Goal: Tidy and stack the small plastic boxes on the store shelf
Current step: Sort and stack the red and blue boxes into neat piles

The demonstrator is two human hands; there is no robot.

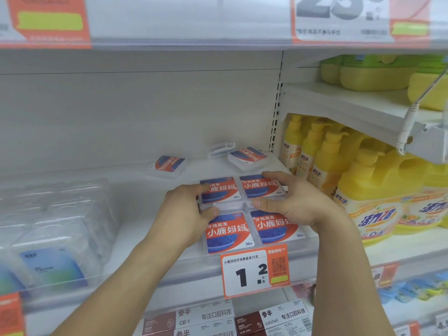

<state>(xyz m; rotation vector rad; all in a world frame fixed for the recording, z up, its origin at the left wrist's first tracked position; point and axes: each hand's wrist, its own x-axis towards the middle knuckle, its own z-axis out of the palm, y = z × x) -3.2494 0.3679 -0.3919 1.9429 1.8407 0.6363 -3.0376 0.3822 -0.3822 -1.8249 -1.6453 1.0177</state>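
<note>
Handling: boxes (219, 191) judged light, stiff, slick; best pinched at side edges.
Look: clear flat cases, red-and-blue labels.
Place: centre of frame, on the shelf (135, 229); four lay in a square, three loose boxes (169, 164) behind.
Left hand (186, 212): fingers pinched the rear left box.
Right hand (288, 202): fingers pinched the rear right box (260, 187).

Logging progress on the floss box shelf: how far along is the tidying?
Partway. Done: two front boxes sit side by side behind the price tag. In hand: the left hand and right hand hold the two back boxes, squaring them up. Left: a loose box lies askew further back, and a tilted box leans by the back wall.
</note>
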